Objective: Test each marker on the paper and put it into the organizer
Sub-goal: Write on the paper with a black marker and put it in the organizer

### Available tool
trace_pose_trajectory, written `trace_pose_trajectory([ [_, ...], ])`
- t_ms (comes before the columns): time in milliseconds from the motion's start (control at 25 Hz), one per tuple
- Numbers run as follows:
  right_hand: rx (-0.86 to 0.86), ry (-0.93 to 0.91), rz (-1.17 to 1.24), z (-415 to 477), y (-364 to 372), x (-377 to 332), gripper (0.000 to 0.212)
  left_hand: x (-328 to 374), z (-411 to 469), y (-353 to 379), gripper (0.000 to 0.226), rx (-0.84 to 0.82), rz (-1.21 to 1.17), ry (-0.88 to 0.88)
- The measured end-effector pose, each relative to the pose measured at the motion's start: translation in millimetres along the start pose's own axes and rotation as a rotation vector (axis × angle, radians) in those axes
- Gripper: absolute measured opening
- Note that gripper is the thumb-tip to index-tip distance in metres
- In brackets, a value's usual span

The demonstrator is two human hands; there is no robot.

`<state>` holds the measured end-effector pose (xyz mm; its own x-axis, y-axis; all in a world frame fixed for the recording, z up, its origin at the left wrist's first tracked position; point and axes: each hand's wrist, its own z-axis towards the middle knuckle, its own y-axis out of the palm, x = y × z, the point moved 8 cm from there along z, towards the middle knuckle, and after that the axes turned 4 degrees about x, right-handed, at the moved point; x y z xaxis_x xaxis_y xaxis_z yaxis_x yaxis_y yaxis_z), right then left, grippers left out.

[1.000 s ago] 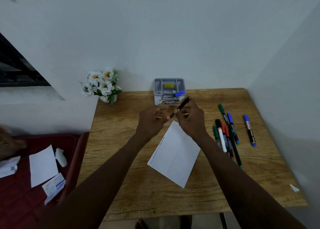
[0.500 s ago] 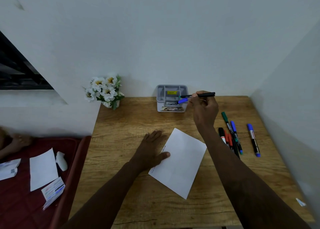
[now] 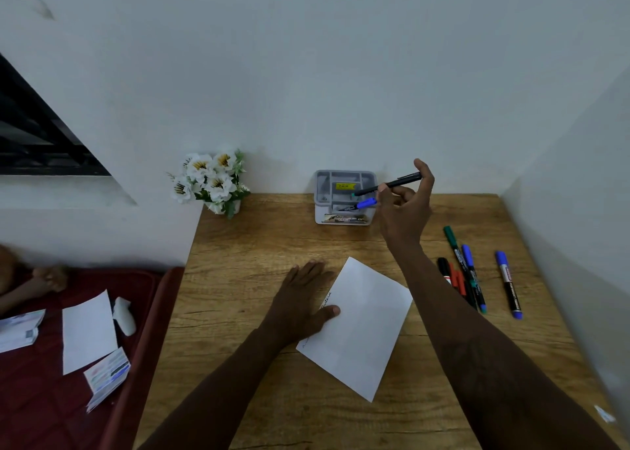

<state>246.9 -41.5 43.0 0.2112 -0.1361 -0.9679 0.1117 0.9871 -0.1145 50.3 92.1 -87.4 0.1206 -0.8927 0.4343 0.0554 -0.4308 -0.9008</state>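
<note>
In the head view, the right hand (image 3: 404, 211) is holding a slim black marker with a green tip (image 3: 388, 186) pinched between thumb and fingers, the other fingers loosely curled. The marker's long axis is running nearly level, slightly tilted, with the green end pointing left and a little down over the grey plastic desk organizer (image 3: 344, 198) and the black tail end sticking out up and to the right past the fingers. Most of the barrel is lying left of the grip, its tip hanging above the organizer's open compartments; whether it is touching the rim cannot be told.

Just below the tip, a blue-capped marker (image 3: 361, 204) is lying slanted in the organizer's front compartment, its cap poking out toward the right hand. The back compartments are showing a yellow label.

Below and left of the grip, the left hand (image 3: 300, 303) is lying flat and open, holding nothing, its thumb pressing the left edge of the white sheet of paper (image 3: 361, 327) on the wooden table (image 3: 238, 279). Right of the forearm, a cluster of loose markers (image 3: 463, 275) is lying on the table, with a separate blue-capped marker with a black barrel (image 3: 508, 284) further right.
</note>
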Motion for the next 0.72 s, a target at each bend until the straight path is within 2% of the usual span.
trace_pose_trajectory([
  [160,-0.064,-0.111,-0.122,2,9,-8,0.059,2,0,-2,0.076,0.008,0.02,-0.007],
  [400,-0.192,-0.203,-0.267,-3,29,-4,0.032,2,-2,-3,0.076,0.056,0.028,0.0],
  [560,-0.196,-0.197,-0.206,-5,31,2,0.028,1,-2,-2,0.076,0.064,0.037,0.003],
  [720,-0.111,-0.153,-0.102,-1,24,0,0.029,1,-1,-1,0.076,0.071,0.048,0.003],
])
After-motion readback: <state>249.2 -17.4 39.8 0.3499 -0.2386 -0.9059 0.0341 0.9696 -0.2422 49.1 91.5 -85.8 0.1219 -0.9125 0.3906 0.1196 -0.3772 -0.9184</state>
